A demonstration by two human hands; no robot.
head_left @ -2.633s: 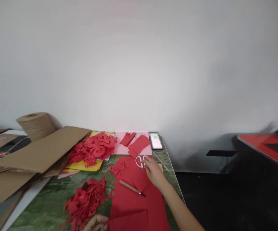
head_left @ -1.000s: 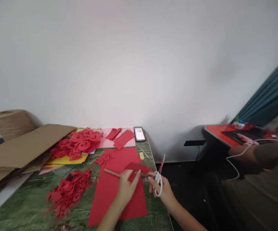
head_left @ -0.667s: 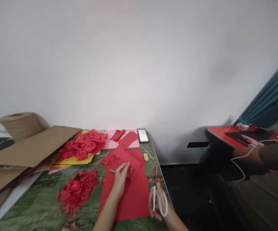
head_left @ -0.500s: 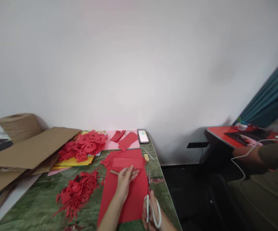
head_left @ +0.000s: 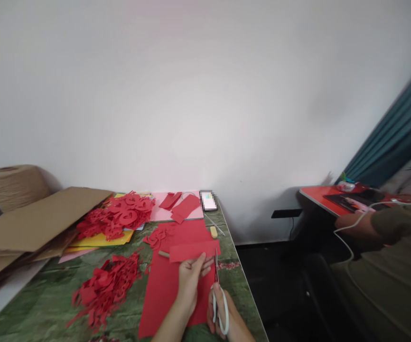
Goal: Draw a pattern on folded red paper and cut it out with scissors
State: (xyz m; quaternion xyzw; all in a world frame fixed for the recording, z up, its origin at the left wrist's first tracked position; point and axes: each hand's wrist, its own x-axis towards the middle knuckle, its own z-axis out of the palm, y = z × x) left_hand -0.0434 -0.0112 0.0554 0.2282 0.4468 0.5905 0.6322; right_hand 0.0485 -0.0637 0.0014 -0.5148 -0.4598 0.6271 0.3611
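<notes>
My left hand (head_left: 190, 280) pinches a folded strip of red paper (head_left: 194, 250) and holds it up over a large red sheet (head_left: 170, 289) lying on the green table (head_left: 49, 304). My right hand (head_left: 223, 316) grips white-handled scissors (head_left: 217, 294), blades pointing up at the strip's right edge. A wooden-handled tool (head_left: 163, 254) lies on the sheet, partly hidden behind the strip.
Piles of red paper cuttings (head_left: 102, 287) (head_left: 120, 216) lie to the left, with yellow and pink sheets, brown cardboard (head_left: 38, 218) and a twine spool (head_left: 11, 185). A phone (head_left: 208, 200) lies at the table's far corner. Another person (head_left: 379, 266) sits at the right by a red table (head_left: 319, 194).
My right hand picked up the scissors from the table and brought them close to me. My left hand lifted the folded red strip, and the blades now meet its right edge.
</notes>
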